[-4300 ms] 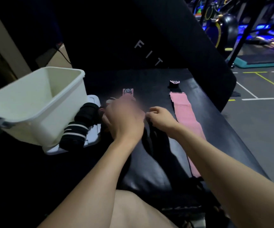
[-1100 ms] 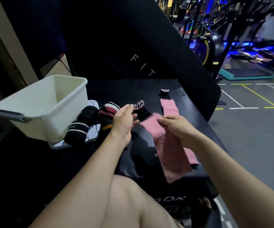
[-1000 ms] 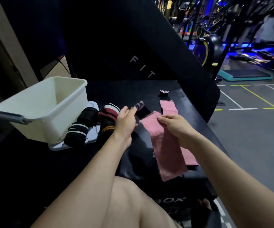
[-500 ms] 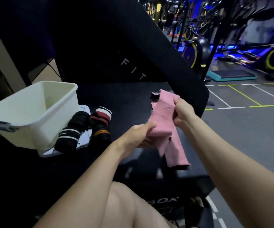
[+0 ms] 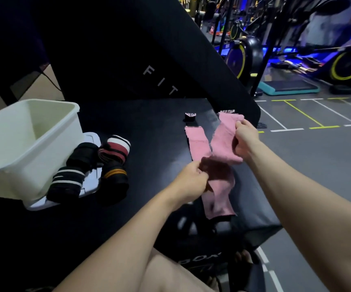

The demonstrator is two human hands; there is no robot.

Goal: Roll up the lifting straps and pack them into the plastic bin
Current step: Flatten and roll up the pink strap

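A dim gym with exercise bikes (image 5: 242, 57) and blue lighting filled the upper right of the frame, and a black padded desk (image 5: 149, 127) took up the middle. At centre, the left hand (image 5: 191, 181) pinched the middle of a pink strap (image 5: 223, 144) between curled fingers and thumb, while the right hand (image 5: 245, 140), higher and to the right, gripped the strap's upper length with curled fingers, holding it up off the desk. A second pink strap (image 5: 196, 141) lay flat on the desk just left of the held one. At the left of the frame stood a white plastic bin (image 5: 44, 157) on a white lid (image 5: 90, 182), with three rolled dark straps (image 5: 86, 165) lying beside it, outside the bin.
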